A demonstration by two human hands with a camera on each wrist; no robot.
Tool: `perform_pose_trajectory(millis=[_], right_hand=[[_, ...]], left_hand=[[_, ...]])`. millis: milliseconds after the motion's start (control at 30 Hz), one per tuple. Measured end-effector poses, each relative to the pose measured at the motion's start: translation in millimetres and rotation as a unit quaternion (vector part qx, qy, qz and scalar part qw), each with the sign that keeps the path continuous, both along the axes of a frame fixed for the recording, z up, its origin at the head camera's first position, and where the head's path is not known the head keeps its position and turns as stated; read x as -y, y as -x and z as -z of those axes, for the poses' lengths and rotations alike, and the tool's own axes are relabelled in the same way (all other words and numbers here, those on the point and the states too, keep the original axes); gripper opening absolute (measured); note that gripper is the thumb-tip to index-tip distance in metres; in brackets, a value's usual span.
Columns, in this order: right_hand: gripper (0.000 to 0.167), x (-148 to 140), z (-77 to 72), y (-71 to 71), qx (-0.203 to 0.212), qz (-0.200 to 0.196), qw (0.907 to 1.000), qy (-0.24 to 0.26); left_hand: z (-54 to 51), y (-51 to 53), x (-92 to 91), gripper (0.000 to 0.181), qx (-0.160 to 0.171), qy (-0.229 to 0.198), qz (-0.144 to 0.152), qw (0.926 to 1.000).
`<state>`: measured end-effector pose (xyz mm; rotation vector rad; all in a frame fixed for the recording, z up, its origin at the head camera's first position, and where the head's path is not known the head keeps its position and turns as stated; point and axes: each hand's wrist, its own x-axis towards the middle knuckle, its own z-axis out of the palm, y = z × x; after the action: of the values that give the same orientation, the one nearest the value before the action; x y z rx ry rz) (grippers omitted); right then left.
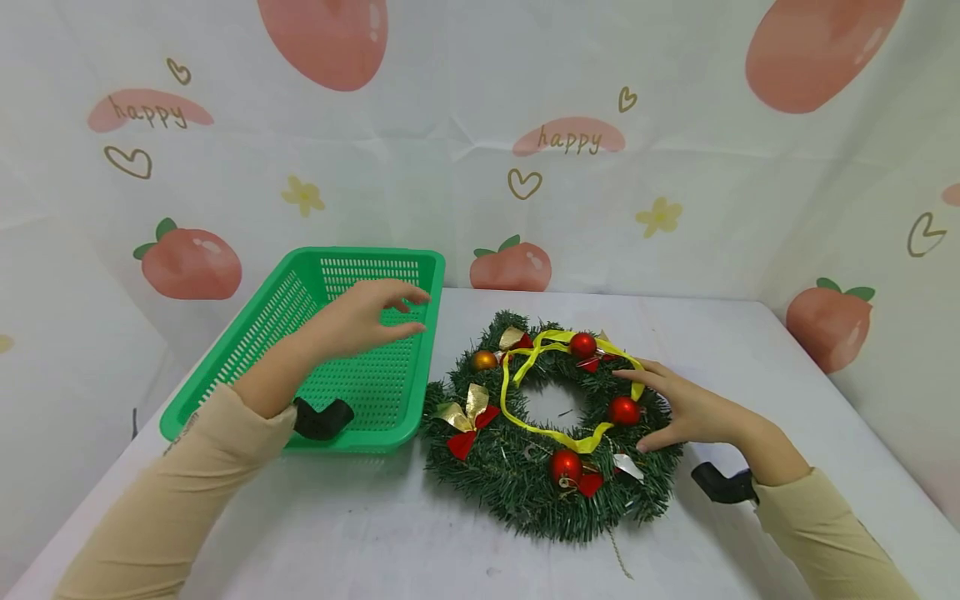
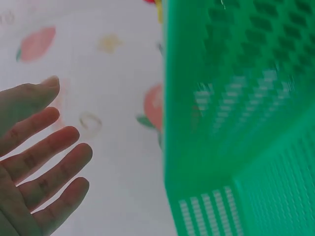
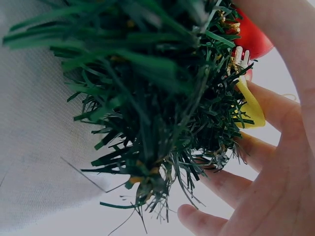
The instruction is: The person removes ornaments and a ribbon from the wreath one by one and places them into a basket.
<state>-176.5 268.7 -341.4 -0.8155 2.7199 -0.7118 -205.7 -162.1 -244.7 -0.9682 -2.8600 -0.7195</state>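
Green wreath point(image 1: 510, 462) beside green basket point(image 1: 382, 375), white worktop point(image 1: 360, 525).
Left hand point(image 1: 363, 318) loosely spread near basket, empty; right hand point(image 1: 692, 408) splayed at wreath's right edge, gripping nothing.

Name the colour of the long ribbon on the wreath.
The long ribbon is yellow, clearest in the head view.

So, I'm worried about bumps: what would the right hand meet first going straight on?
Likely the wreath, around its rightmost red ball, just ahead of the right hand, though depth is unclear.
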Motion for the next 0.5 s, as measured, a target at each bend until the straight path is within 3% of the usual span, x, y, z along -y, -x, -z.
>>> perform_pose_trajectory(millis=[167,300,500], right_hand=[[0.091,-0.1,0.0,0.4,0.001,0.000,1.0000,0.001],[0.091,0.0,-0.2,0.5,0.000,-0.001,1.0000,0.001],[0.091,0.4,-0.6,0.2,0.000,-0.001,1.0000,0.001]], left_hand=[[-3.3,-21.9,-26.5,0.038,-0.027,0.008,0.053,0.9982],[-2.8,-39.6,-48.4,0.037,-0.043,0.047,0.097,0.9932],[10.4,-60.6,-77.1,0.036,-0.064,0.093,0.160,0.9806]])
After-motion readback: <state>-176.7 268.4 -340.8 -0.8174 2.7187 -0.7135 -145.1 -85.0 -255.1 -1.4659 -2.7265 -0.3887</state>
